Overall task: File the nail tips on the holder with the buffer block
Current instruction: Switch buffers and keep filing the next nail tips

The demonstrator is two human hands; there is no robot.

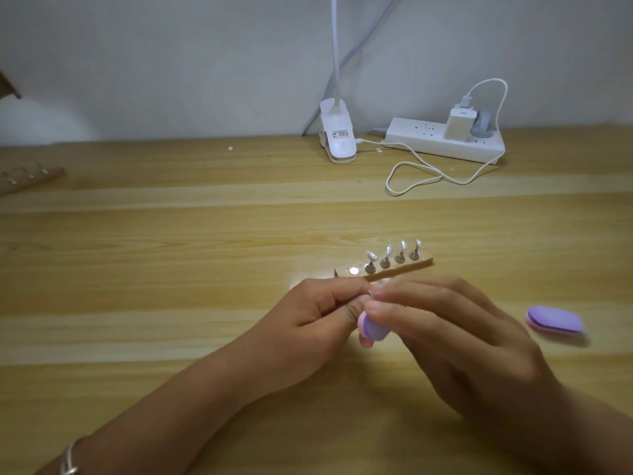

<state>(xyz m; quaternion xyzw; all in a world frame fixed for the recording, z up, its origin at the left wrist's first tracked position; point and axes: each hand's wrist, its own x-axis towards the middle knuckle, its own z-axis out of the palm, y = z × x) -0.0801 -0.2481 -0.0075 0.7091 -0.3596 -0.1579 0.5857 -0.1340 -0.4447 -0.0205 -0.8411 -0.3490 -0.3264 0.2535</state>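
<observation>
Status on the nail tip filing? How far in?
Done: nothing provable; the four nail tips standing on the holder are too small to judge. Its leftmost spot is empty. In hand: the right hand grips the buffer block against the left hand, whose curled fingers hide whatever they pinch. Left: likely those four.

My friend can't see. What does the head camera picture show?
The right hand grips a purple buffer block beside the left hand, whose fingertips pinch together. Behind them a holder carries four nail tips; a second buffer block lies to the right.
</observation>
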